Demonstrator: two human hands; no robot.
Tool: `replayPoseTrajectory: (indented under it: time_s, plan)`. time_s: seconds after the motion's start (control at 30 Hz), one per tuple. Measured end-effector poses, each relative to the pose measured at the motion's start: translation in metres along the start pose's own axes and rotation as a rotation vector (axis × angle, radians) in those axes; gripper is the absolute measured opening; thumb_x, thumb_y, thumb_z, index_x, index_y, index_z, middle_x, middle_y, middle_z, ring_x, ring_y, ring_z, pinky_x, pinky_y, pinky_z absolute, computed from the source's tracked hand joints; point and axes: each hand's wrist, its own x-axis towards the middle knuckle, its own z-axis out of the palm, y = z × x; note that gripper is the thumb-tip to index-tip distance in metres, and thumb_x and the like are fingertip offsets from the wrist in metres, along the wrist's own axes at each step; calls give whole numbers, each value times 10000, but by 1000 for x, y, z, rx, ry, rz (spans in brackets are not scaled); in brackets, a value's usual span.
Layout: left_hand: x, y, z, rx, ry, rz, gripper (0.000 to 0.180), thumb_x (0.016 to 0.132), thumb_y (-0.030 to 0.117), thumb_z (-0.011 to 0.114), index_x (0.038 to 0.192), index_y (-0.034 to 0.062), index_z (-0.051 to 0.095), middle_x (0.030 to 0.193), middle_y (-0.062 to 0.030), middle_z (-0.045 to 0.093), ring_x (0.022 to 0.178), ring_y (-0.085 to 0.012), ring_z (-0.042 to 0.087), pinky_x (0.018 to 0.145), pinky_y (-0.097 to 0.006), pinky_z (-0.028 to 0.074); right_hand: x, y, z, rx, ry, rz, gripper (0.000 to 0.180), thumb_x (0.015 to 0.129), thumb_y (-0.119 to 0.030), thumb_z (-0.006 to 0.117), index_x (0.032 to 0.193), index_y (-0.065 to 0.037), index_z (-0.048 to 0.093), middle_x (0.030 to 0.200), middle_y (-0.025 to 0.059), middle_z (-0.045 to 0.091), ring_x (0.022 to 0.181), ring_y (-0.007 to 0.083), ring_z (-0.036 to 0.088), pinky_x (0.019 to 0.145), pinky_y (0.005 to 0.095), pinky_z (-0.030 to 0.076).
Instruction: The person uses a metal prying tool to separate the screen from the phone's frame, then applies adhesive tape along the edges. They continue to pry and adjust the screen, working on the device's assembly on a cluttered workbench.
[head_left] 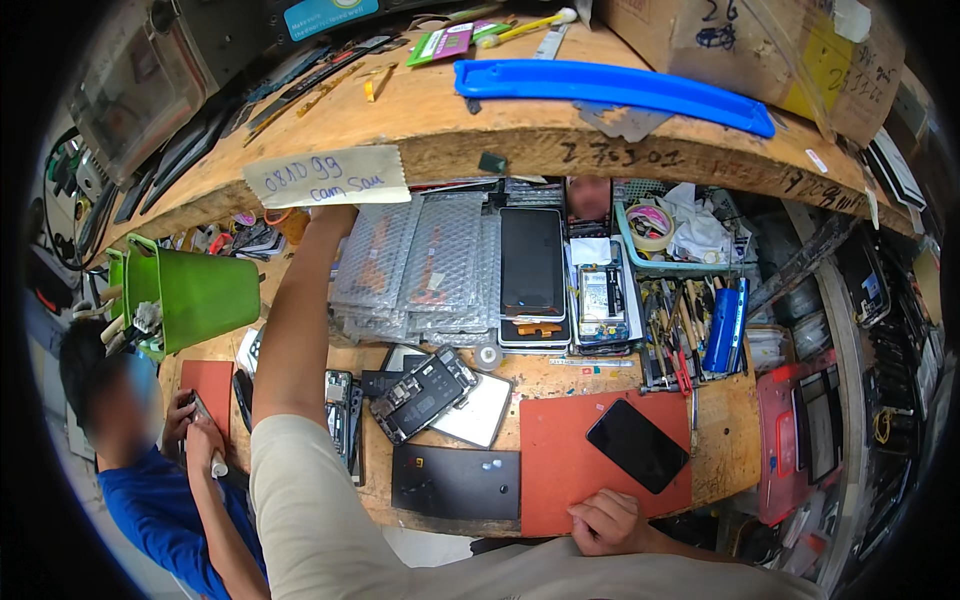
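Note:
My left arm [292,340] stretches forward across the bench and under the raised shelf. My left hand is mostly hidden behind the shelf edge and a taped paper note [328,177], so its fingers do not show. Close to that wrist are an orange cup [287,224] and stacked bubble-wrap pouches [375,262] holding orange flat parts. My right hand [607,522] rests with curled fingers on the front of a red mat [553,440], with nothing visible in it. Just beyond it a black smartphone [637,446] lies screen up and tilted on the mat.
Opened phones [424,394] lie left of the mat, beside a black pad [455,482]. Behind stand a boxed phone [532,262] and a tool holder with a blue tool [724,325]. A green bin [205,297] is at left, near a co-worker in blue [165,520].

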Motion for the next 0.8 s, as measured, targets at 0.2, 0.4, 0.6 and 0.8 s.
replayPoseTrajectory:
  time_s: [0.2,0.4,0.6,0.8]
  plan:
    - [17,-8,2,3,-177,16,369,1044,195,609,1355,33,727,1365,-261,735,1276,-424,711,1028,-529,588,-2,2,0,1,-5,-2,234,720,19,735,951,-14,752,807,105,700,648,273,692,606,373,599]
    - [20,-17,3,-58,-201,45,383,1028,244,641,1332,32,738,1345,-242,745,1257,-412,712,1012,-526,580,-1,2,0,27,-6,-4,225,729,17,735,951,-16,749,801,105,697,643,270,692,596,373,596]
    - [15,-13,-2,-71,-161,55,365,1021,230,651,1314,35,748,1311,-226,755,1219,-389,719,990,-506,581,2,0,-1,9,3,12,218,725,20,735,939,-19,749,795,107,698,638,276,691,591,373,592]
    - [13,-12,-6,-90,-147,64,347,1014,217,661,1295,37,758,1276,-211,765,1181,-366,726,969,-485,582,2,0,-1,13,2,1,220,721,21,735,937,-20,744,802,107,699,642,277,690,587,373,586]
